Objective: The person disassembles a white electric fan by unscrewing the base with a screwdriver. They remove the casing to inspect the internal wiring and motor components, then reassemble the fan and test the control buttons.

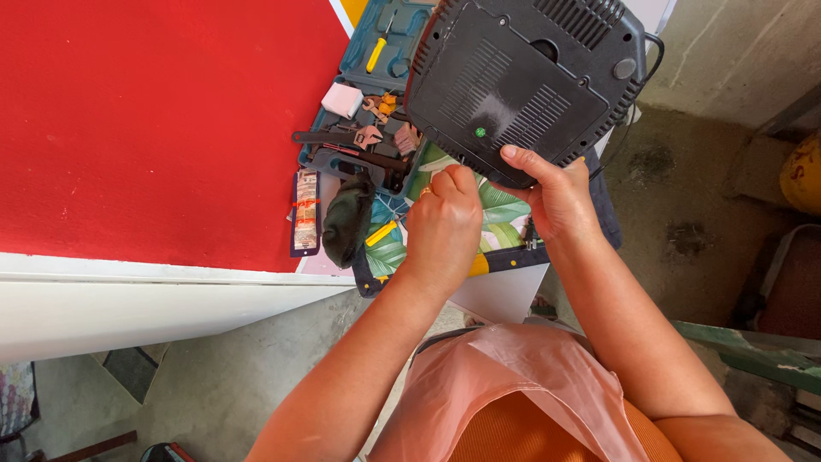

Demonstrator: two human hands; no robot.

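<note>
**Two hands on the upturned black appliance**

A large black plastic appliance [526,81] with a ribbed, vented underside lies bottom-up at the near edge of the white table [128,299], tilted toward the person. A small green dot sits on its base near the lower corner, and a dark cord runs off its right side.

The right hand [556,197] grips the appliance's near corner: the thumb lies flat on the vented base, while the fingers curl under the edge, out of sight. The left hand [443,227] is bunched into a loose fist just below the same corner, with its fingers [453,181] pressed together against the appliance's rim. A ring shows on one finger. Whether this hand pinches something small cannot be told, since the fingertips are hidden.

Under the hands lies a leaf-patterned cloth with a dark blue border [505,214], spread over the table's edge. A yellow-handled tool [381,233] rests on it just left of the left hand. Beside that sit a dark green rolled fabric bundle [346,218] and a flat packet of small parts [305,212]. Behind them an open teal plastic tool case [368,85] holds wrenches, pliers and a yellow-handled screwdriver [376,53]. A red cloth [154,120] covers most of the table to the left.
</note>
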